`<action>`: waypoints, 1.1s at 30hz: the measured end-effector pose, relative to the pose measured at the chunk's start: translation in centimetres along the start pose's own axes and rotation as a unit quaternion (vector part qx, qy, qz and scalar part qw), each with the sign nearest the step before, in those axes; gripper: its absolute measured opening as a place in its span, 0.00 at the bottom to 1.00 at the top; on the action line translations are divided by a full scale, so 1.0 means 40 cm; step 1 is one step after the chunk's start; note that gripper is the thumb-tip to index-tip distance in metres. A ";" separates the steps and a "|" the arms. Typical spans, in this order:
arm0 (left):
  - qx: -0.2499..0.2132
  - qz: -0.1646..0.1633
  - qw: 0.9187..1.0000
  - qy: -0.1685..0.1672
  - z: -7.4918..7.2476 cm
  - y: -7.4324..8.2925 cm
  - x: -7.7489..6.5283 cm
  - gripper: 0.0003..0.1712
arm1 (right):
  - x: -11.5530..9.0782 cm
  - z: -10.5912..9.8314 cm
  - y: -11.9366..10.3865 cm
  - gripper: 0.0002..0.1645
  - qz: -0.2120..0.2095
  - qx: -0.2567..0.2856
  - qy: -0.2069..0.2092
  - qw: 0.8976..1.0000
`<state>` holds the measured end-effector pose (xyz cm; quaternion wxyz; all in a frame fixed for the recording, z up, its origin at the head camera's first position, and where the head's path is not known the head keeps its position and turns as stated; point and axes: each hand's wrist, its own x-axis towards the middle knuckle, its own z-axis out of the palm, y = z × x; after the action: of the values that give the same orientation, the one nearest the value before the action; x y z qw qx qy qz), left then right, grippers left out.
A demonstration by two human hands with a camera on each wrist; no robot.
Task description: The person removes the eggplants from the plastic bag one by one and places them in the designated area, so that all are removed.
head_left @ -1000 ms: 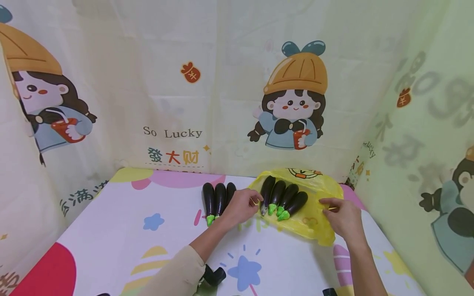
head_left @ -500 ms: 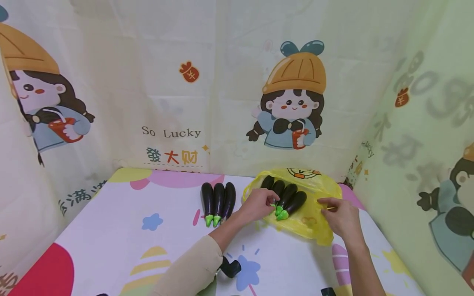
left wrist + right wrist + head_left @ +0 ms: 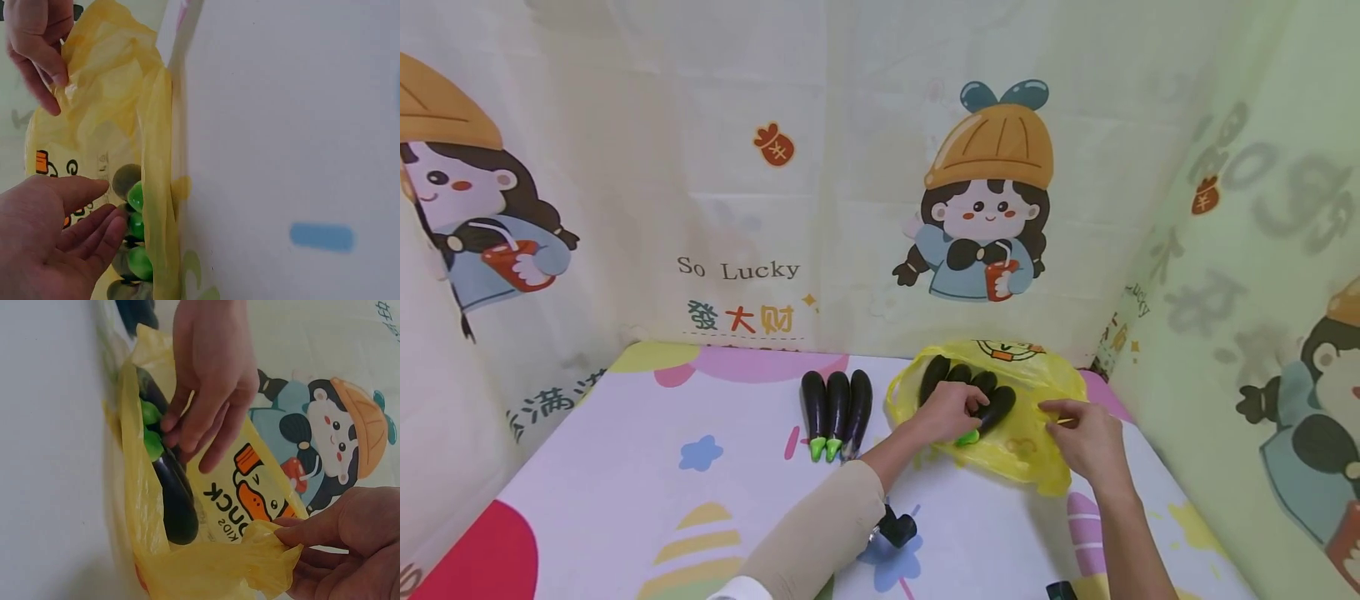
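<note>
A yellow plastic bag (image 3: 1026,465) lies at the back right of the table, with several dark eggplants (image 3: 998,408) with green caps side by side in its mouth. My left hand (image 3: 953,412) reaches over them; in the left wrist view its thumb and fingers are apart, close to the green caps (image 3: 139,262). The right hand (image 3: 344,544) pinches the bag's edge between thumb and fingers. Left of the bag, 3 more eggplants (image 3: 837,408) lie in a row on the table.
A patterned white cloth (image 3: 760,500) covers the table. Printed curtains (image 3: 850,167) hang behind it and along both sides. Black device parts (image 3: 897,527) show near the left forearm, and another dark piece (image 3: 1060,590) shows at the bottom right.
My left hand has moved right, from the bag's left edge to over the eggplants inside it. The right hand keeps its hold on the bag. The head view has shifted slightly.
</note>
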<state>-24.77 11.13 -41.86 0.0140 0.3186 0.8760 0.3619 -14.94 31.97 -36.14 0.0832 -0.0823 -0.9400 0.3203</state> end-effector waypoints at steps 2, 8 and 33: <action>0.012 -0.007 1.000 -0.002 0.008 0.004 0.009 0.17 | 0.000 0.001 -0.001 0.17 -0.005 -0.002 0.002 1.000; 0.042 -0.027 0.999 -0.022 0.026 0.022 0.023 0.21 | 0.000 0.005 -0.003 0.17 -0.022 -0.005 0.006 1.000; 0.119 -0.070 0.990 -0.033 0.077 0.070 0.036 0.26 | -0.002 0.003 -0.001 0.17 -0.007 -0.011 0.003 1.000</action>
<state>-23.60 15.40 -42.03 0.0306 0.2677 0.9321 0.2421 -14.90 31.83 -36.22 0.0880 -0.0773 -0.9437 0.3093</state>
